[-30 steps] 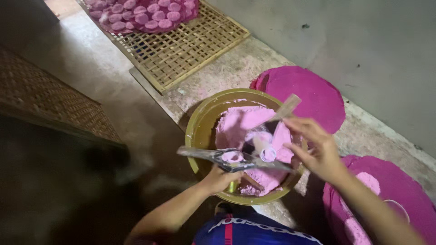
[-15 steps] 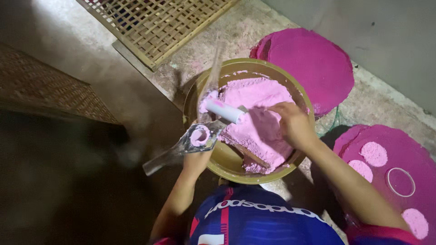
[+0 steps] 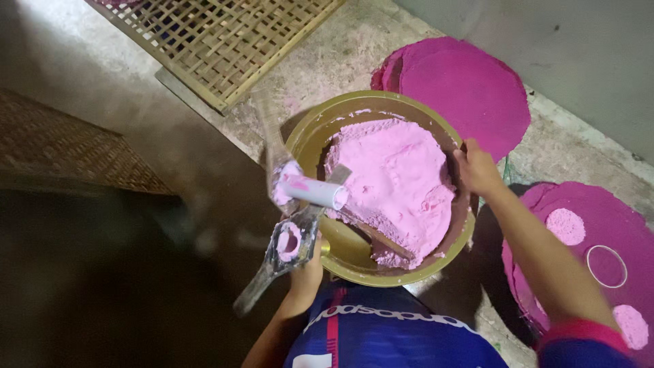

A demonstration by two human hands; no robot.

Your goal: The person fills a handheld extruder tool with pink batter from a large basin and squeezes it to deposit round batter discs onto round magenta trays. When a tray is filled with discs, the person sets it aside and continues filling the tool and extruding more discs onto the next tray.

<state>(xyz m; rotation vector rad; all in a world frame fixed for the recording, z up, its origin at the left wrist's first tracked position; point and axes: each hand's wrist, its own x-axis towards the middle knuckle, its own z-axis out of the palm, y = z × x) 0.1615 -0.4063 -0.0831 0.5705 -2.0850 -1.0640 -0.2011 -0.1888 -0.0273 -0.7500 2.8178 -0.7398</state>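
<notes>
At six o'clock below the bowl [image 3: 381, 123], left hand [image 3: 308, 267] clenched around the ring mould [image 3: 289, 242]: best kept level. At three o'clock, right hand [image 3: 477, 170] clamped on the rim; should steady the bowl while pink paste [image 3: 395, 180] gets scooped.

Bowl [image 3: 310, 140]: dull gold, smooth, faintly glossy, could be metal or plastic. Pink mass [image 3: 398, 180] in it: matt, grainy, damp-looking, crumbly at its edges. Ring mould [image 3: 289, 242] in left hand [image 3: 306, 269]: grey metal, smeared with pink. Tube [image 3: 310, 191] at bowl's left rim: smooth, whitish, likely plastic. Stick [image 3: 378, 235] in the mass: brown, wood-like. Woven tray [image 3: 225, 34]: split bamboo, dry, matt. Magenta discs [image 3: 463, 88]: matt, cloth-like. Floor [image 3: 340, 61]: rough concrete.
</notes>
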